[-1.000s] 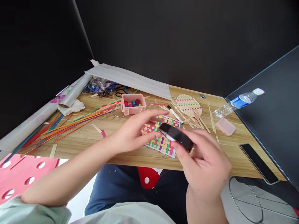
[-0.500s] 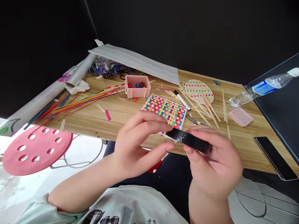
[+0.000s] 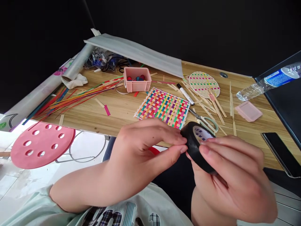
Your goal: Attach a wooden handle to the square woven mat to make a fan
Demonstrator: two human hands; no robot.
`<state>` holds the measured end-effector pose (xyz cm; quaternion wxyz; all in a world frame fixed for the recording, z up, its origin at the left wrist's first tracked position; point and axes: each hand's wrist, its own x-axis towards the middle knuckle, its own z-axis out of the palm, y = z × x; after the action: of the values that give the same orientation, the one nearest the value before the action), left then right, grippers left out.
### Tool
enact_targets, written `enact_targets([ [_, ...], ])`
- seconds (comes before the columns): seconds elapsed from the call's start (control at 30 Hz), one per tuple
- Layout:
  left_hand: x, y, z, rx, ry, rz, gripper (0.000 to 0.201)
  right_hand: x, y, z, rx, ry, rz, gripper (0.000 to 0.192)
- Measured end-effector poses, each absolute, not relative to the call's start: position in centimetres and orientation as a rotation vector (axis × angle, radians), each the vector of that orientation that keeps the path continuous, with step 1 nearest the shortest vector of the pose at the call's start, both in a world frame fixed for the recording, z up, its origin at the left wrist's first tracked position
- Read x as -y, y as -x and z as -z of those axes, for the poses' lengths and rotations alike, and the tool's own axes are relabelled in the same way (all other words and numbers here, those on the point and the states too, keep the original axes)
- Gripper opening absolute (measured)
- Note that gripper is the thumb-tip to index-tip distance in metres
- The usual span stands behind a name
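Note:
A roll of black tape point(image 3: 194, 147) is held up over the front edge of the table, its printed inner core facing up and right. My right hand point(image 3: 237, 179) grips the roll from the right, fingers on top and thumb side below. My left hand point(image 3: 145, 150) is closed in a pinch at the roll's left edge, thumb and forefinger together; whether a loose tape end is between them I cannot make out. Just beyond lies a colourful woven mat point(image 3: 164, 106), its near edge partly hidden by my left hand. Scissors point(image 3: 204, 121) with pale green handles rest behind the roll.
Around the table point(image 3: 117, 116) are a pink box point(image 3: 138, 84), coloured strips point(image 3: 77, 100), a round woven piece point(image 3: 204, 84), a marker point(image 3: 185, 94), a pink lid point(image 3: 249, 111), a phone point(image 3: 281, 153) and a plastic bottle point(image 3: 270, 81). A pink stool point(image 3: 44, 146) stands at left.
The tape roll has turned so its core shows, and my right hand has moved right with it. My left fingers, apart before, have closed at the roll's edge. The view has shifted slightly.

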<state>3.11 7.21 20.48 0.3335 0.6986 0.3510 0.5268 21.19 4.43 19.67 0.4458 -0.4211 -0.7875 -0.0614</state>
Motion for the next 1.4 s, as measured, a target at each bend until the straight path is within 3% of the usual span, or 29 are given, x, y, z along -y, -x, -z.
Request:
enact_targets([
  [0.17,-7.3,-3.2,-20.2,-0.902,-1.793,-1.409,0.011,-4.3,-21.6,-19.1,2.021,1.044,0.232,0.043],
  [0.33,-7.7,-3.1,-19.5,-0.915,-1.643,-1.340,0.008,-5.4,-21.4,-17.8,1.984,0.862,0.412,0.025],
  [0.5,-8.1,-3.1,-18.6,-0.926,-1.553,-1.268,0.005,-5.4,-20.5,-16.9,1.922,0.917,0.420,0.021],
  [0.93,-8.2,-3.3,-17.6,-0.968,-1.710,-1.228,0.006,-5.2,-20.3,-15.4,1.909,0.983,0.377,0.031],
  [1.13,-8.5,-3.1,-17.8,-1.027,-1.802,-1.071,0.010,-5.5,-20.6,-15.5,1.944,1.005,0.103,0.042],
  [1.4,-9.4,-2.2,-17.6,-0.798,-1.103,-0.617,0.009,-5.6,-20.1,-14.7,1.658,1.016,-0.360,0.032],
])
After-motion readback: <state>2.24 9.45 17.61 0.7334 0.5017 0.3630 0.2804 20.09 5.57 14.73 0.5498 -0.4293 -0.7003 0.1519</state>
